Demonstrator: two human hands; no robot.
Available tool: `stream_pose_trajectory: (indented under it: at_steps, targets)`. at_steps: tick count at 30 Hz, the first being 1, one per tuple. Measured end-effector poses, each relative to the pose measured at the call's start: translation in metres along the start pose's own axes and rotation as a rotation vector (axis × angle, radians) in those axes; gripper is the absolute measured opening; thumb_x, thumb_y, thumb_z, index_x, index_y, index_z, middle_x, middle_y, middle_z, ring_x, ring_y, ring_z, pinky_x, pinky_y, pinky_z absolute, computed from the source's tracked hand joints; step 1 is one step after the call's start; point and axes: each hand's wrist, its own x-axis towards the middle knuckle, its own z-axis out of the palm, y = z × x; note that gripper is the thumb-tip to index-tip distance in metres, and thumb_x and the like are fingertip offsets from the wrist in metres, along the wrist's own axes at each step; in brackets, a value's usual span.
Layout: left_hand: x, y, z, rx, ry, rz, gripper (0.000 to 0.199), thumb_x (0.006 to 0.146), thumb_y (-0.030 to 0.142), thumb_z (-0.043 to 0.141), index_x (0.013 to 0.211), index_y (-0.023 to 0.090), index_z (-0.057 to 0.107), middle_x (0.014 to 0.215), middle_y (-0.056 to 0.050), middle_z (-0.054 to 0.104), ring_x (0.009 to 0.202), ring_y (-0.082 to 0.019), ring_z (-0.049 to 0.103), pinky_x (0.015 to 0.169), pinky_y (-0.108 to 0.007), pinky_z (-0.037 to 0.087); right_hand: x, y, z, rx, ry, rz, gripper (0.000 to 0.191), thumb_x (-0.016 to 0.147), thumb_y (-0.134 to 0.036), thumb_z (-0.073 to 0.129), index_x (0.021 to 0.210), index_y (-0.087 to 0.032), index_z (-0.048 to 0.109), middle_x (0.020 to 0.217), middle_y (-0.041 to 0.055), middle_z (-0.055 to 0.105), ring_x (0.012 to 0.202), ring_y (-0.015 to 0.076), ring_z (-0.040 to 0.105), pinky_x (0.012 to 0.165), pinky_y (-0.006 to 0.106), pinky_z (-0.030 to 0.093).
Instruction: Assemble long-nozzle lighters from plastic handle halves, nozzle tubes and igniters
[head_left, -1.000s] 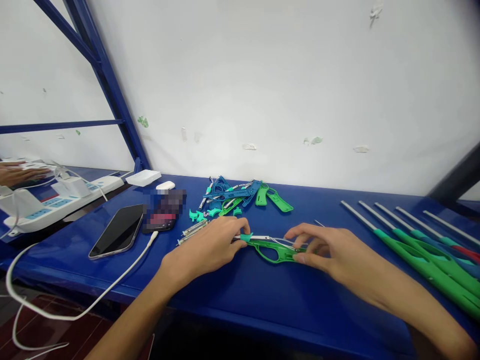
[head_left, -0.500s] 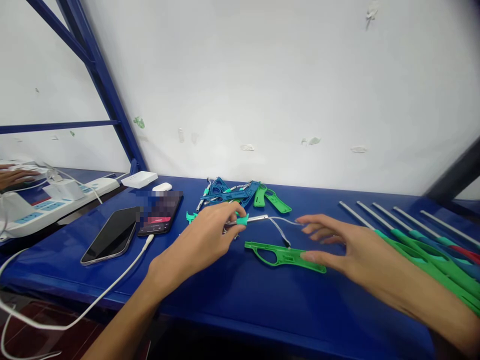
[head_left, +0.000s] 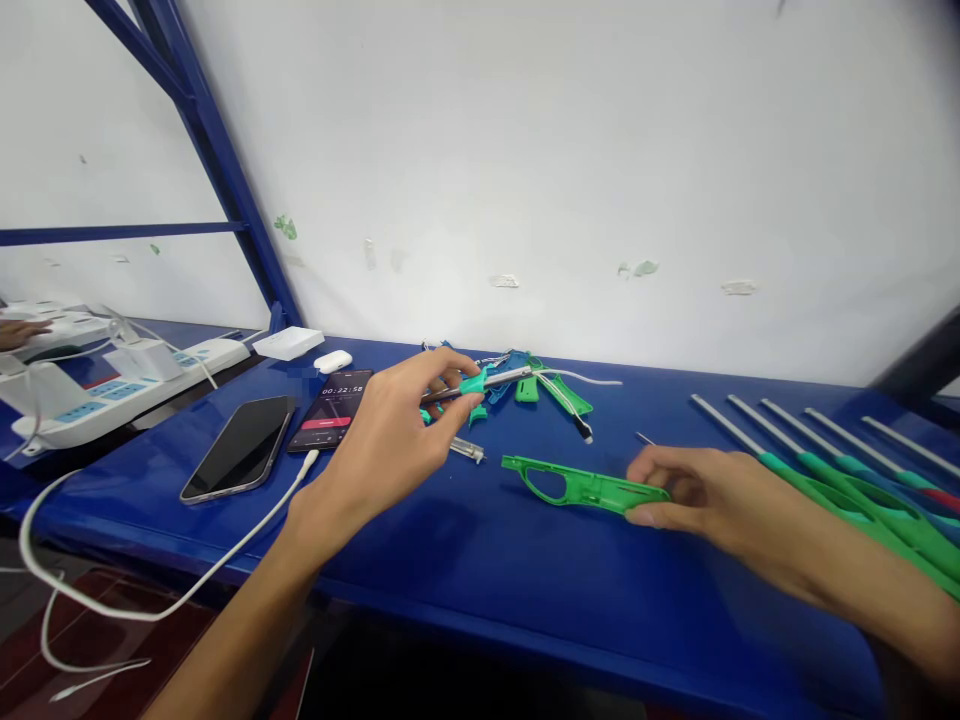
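My left hand (head_left: 405, 425) pinches the inner assembly of a long-nosed lighter: a teal trigger piece (head_left: 474, 383) with a metal tube. From the tube, thin white wires (head_left: 581, 376) trail right, one ending in a black tip (head_left: 583, 430). My right hand (head_left: 686, 487) grips the right end of a green lighter half-shell (head_left: 592, 490), its hollow side showing. A thin metal pin (head_left: 645, 438) sticks out by the right fingers; whether they hold it I cannot tell. Below the left fingers lies a clear cylindrical part (head_left: 466, 449).
Behind the left hand are blue and green lighter shells (head_left: 527, 388). Several lighters with long metal tubes (head_left: 727, 425) lie at right. Two phones (head_left: 240, 450), a white cable (head_left: 259, 550) and a power strip (head_left: 135, 395) are at left. Another person's hand (head_left: 22, 333) shows far left.
My left hand has lifted the inner assembly and its wires up, away from the green half-shell. My right hand has closed on the half-shell's right end.
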Motion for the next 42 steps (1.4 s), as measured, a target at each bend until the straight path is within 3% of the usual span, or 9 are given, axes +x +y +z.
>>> stream_pose_trajectory:
  at_steps: [4,12,17,19,22,30,34,38,42]
  targets:
    - [-0.001,0.001,0.0,-0.007,0.004,0.005,0.014,0.097,0.028,0.067,0.109,0.022,0.07,0.091,-0.001,0.074,0.083,-0.017,0.069,0.077,-0.029,0.055,0.0,0.005,-0.001,0.048,-0.109,0.061,0.026,0.075,-0.053,0.077,0.086,-0.03,0.074,0.068,-0.0017,0.07,0.062,0.0208,0.065,0.058,0.03,0.048]
    - [-0.001,0.003,0.001,-0.022,-0.047,0.006,0.013,0.098,0.027,0.066,0.109,0.022,0.069,0.091,-0.001,0.073,0.084,-0.018,0.069,0.078,-0.031,0.056,-0.001,0.008,0.001,0.026,-0.145,0.057,0.027,0.078,-0.054,0.077,0.093,-0.032,0.078,0.073,-0.0009,0.073,0.068,0.0221,0.068,0.062,0.031,0.053]
    - [-0.002,0.003,0.004,-0.064,-0.142,0.014,0.012,0.097,0.027,0.067,0.108,0.023,0.07,0.097,-0.001,0.074,0.086,-0.017,0.069,0.077,-0.029,0.057,-0.001,-0.001,-0.003,0.021,0.025,0.02,0.044,0.084,-0.061,0.071,0.116,-0.032,0.076,0.104,0.0054,0.08,0.093,0.0294,0.075,0.077,0.038,0.06]
    - [-0.003,0.001,0.006,-0.06,-0.218,0.017,0.012,0.097,0.028,0.068,0.109,0.025,0.07,0.104,0.0,0.075,0.09,-0.018,0.07,0.08,-0.03,0.056,-0.003,-0.009,-0.005,0.088,0.084,-0.016,0.048,0.094,-0.065,0.058,0.127,-0.033,0.07,0.117,0.0057,0.078,0.106,0.0294,0.074,0.088,0.039,0.059]
    - [-0.005,-0.002,0.008,-0.022,-0.312,0.019,0.01,0.099,0.028,0.067,0.109,0.027,0.069,0.106,0.002,0.075,0.095,-0.019,0.069,0.085,-0.032,0.053,-0.004,-0.023,-0.004,0.186,0.12,-0.036,0.048,0.102,-0.067,0.045,0.133,-0.036,0.064,0.121,0.003,0.077,0.115,0.0261,0.072,0.099,0.038,0.056]
    - [-0.005,0.001,0.014,-0.031,-0.458,-0.019,0.01,0.101,0.025,0.063,0.109,0.026,0.068,0.103,0.0,0.073,0.092,-0.02,0.066,0.083,-0.035,0.05,0.0,-0.048,0.017,0.144,-0.009,-0.022,0.042,0.097,-0.067,0.058,0.128,-0.04,0.066,0.111,-0.0008,0.078,0.102,0.0239,0.072,0.088,0.037,0.054]
    - [-0.005,0.003,0.014,-0.057,-0.47,-0.038,0.009,0.101,0.025,0.063,0.109,0.026,0.067,0.098,0.001,0.072,0.087,-0.019,0.065,0.079,-0.034,0.049,0.0,-0.051,0.016,0.153,0.014,-0.045,0.036,0.098,-0.063,0.058,0.118,-0.036,0.069,0.087,-0.0024,0.075,0.072,0.0188,0.067,0.066,0.032,0.048]
    - [-0.005,-0.001,0.016,-0.05,-0.487,-0.039,0.01,0.1,0.025,0.064,0.11,0.026,0.067,0.101,0.0,0.072,0.09,-0.02,0.065,0.081,-0.034,0.048,0.002,-0.048,0.016,0.212,0.033,-0.055,0.031,0.099,-0.06,0.058,0.111,-0.033,0.07,0.081,-0.0029,0.073,0.075,0.0189,0.07,0.066,0.03,0.049]
    - [-0.005,-0.008,0.017,-0.015,-0.559,-0.068,0.01,0.102,0.026,0.059,0.109,0.027,0.067,0.102,0.001,0.073,0.095,-0.02,0.065,0.083,-0.033,0.046,0.005,-0.047,0.022,0.134,-0.015,-0.068,0.027,0.101,-0.056,0.057,0.113,-0.036,0.071,0.082,-0.004,0.073,0.066,0.0164,0.069,0.061,0.029,0.048]
